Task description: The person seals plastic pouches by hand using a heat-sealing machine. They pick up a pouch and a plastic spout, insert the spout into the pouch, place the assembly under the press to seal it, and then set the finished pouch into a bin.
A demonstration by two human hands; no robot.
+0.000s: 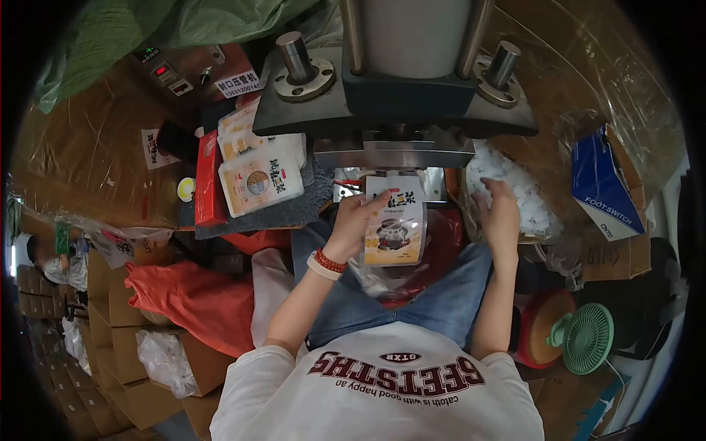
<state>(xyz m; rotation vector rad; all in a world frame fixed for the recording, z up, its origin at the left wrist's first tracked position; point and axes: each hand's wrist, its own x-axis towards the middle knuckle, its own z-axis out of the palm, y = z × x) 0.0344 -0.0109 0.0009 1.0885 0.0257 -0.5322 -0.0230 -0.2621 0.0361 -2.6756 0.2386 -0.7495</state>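
A white and yellow printed pouch [395,231] hangs upright above my lap, its top edge close under the metal jaws [395,153] of a press. My left hand [357,226] is closed on the pouch's left edge, thumb across its front. My right hand [500,214] is beside a tray of small white plastic pieces [512,184], fingers apart and slightly curled, with nothing visible in them. The exact shape of the pieces is too small to make out.
Stacked printed pouches [261,180] lie on a grey cloth [312,192] beside a red box [209,180] at left. A control box [187,73] stands behind. At right are a blue foot switch box [607,184] and a green fan [588,338].
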